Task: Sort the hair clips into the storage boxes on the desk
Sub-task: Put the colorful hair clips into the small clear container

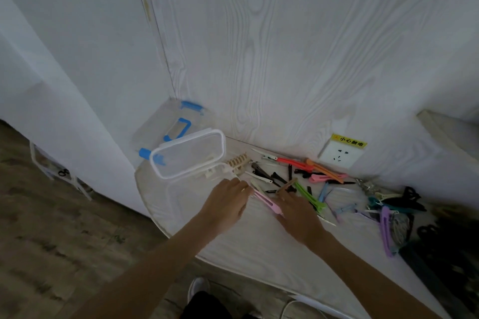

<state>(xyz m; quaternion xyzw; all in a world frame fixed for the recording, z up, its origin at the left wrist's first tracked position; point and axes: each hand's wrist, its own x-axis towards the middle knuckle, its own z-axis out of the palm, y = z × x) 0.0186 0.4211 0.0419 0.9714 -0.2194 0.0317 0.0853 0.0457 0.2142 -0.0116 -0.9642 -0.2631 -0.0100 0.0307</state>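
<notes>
A scatter of slim hair clips (305, 179), in pink, orange, green, blue, purple and black, is spread along the pale worktop (259, 241) below a wall socket (340, 155). Two clear storage boxes are seen: a white-rimmed box (189, 155) near the worktop's rounded left edge and a blue-latched box (173, 124) behind it. A pink clip (267, 202) is pinched by the left hand (228, 204). The right hand (298, 212) is laid over the clips; its grip cannot be told.

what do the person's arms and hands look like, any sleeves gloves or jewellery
Both forearms are bare right up to the frame edge, so no sleeves show. The left hand and right hand wear no gloves. No watch, bracelet or ring can be made out, though the picture is dim and slightly blurred.
</notes>
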